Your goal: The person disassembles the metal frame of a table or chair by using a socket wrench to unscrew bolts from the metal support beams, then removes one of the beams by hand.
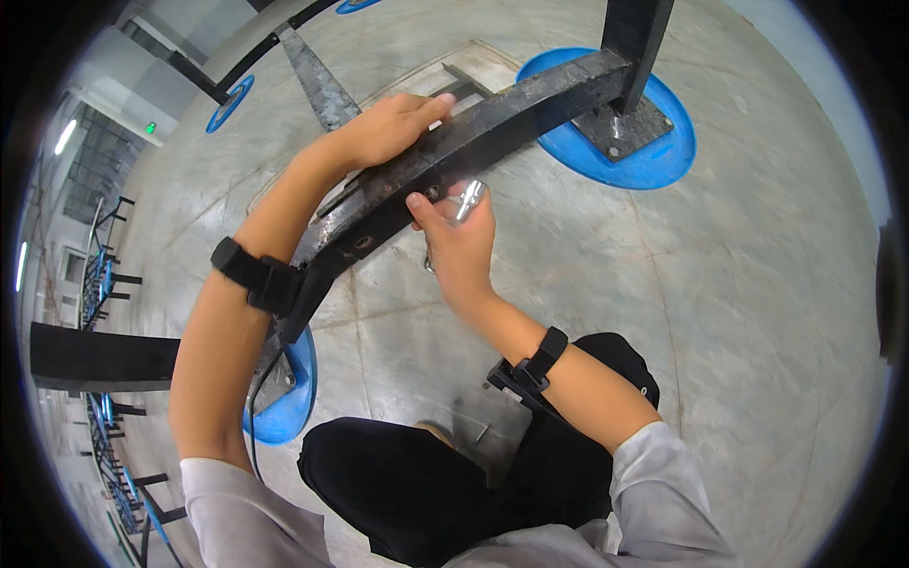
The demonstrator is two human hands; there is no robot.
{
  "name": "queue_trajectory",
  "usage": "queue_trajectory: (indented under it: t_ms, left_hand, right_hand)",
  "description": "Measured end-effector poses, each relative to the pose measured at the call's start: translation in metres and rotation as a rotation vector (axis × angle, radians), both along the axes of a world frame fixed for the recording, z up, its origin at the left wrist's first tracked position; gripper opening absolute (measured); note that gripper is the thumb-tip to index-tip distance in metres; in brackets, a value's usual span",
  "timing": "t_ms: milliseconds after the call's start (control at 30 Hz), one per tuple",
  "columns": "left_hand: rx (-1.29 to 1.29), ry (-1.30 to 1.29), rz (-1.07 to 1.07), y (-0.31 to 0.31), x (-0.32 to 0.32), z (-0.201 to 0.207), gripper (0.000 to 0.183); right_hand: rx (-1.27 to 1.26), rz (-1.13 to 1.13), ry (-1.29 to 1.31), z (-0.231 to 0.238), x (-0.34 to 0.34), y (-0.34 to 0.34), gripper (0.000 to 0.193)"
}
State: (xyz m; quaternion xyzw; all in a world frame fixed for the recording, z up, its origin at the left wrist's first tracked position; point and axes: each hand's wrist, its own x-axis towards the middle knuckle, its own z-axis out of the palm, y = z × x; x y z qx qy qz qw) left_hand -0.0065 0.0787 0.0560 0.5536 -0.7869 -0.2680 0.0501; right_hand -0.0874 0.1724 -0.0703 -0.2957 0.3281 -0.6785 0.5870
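Note:
A black metal beam (530,102) runs diagonally through the middle, with a bolt (433,191) and a round hole (364,242) on its near face. My left hand (383,130) is bent over the beam's far edge, fingers pointing right; a pale bit of something shows under the fingertips, too covered to name. On the near side, my right hand (461,241) is closed round a silver metal wrench (471,201), its rounded end sticking up from the fingers. My right thumb touches the beam close to the bolt. The palm hides part of the tool.
The beam joins a black post (636,47), whose base plate (620,133) sits on a blue disc (677,156). Another blue disc (305,402) lies beneath the beam's near end. A small metal bolt-like piece (483,433) is between my knees. More black frames (104,355) stand left.

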Motion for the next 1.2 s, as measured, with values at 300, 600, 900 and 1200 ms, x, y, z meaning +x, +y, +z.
queue_trajectory:
  t_ms: [300, 600, 900, 1200]
  left_hand:
    - [0.501, -0.025, 0.017, -0.053, 0.009, -0.016, 0.030]
    - [0.221, 0.020, -0.032, -0.068, -0.008, -0.012, 0.032]
    - [-0.469, 0.742, 0.252, 0.127, 0.006, 0.037, 0.024]
    - [0.846, 0.140, -0.116, 0.256, 0.056, -0.020, 0.017]
  right_hand:
    - [0.017, 0.068, 0.024, 0.009, -0.002, -0.001, 0.040]
    - [0.036, 0.035, 0.047, 0.005, 0.002, 0.000, 0.037]
    - [-0.008, 0.079, -0.042, 0.002, -0.009, 0.007, 0.041]
    - [-0.218, 0.032, -0.030, -0.007, -0.002, -0.016, 0.036]
